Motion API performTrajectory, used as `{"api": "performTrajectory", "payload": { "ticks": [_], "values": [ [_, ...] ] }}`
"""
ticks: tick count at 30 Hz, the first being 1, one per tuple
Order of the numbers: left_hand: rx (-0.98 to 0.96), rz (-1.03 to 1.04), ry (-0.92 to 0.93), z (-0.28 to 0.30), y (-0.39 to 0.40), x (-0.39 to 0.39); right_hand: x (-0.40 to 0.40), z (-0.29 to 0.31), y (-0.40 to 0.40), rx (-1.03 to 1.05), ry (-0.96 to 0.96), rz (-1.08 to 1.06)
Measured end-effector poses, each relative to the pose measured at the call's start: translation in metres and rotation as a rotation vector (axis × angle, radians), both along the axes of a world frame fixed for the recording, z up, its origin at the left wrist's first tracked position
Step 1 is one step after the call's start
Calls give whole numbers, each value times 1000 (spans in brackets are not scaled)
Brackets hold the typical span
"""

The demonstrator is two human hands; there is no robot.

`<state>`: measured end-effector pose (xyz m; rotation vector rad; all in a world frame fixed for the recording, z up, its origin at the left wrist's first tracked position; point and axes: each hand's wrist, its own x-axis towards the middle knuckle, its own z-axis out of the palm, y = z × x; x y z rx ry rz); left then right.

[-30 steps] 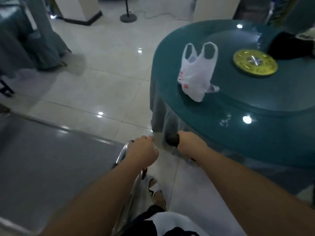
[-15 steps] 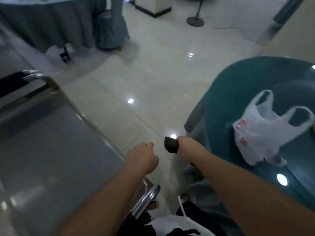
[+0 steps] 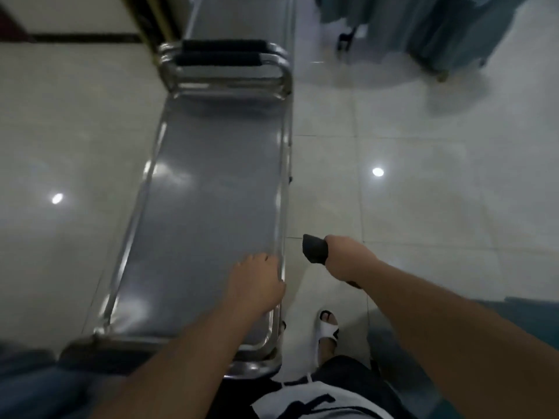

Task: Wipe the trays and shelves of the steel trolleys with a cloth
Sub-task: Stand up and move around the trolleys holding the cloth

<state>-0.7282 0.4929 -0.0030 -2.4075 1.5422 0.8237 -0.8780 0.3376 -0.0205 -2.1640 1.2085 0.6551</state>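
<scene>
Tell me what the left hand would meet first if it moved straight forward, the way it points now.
Probably the far handle bars with black grips. The left hand rests at the right rim of the steel trolley's top tray and points along it; the tray looks bare. Height is unclear.

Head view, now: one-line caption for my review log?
Left hand on the steel trolley's top tray rim; right hand grips a dark cloth beside it.

We see a steel trolley (image 3: 208, 207) standing on the pale glossy tiled floor (image 3: 423, 192), our left hand (image 3: 257, 282) resting on its top tray's right rim, black padded handles (image 3: 217, 52) at the far end
</scene>
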Motion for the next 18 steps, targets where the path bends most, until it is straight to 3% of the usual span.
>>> {"api": "performTrajectory", "payload": {
  "ticks": [5,18],
  "values": [
    [19,236,-5,4,22,2,32,-1,-11,4,77,218],
    [-46,593,25,-20,43,9,108,-7,-4,90,58,578]
  ]
}}
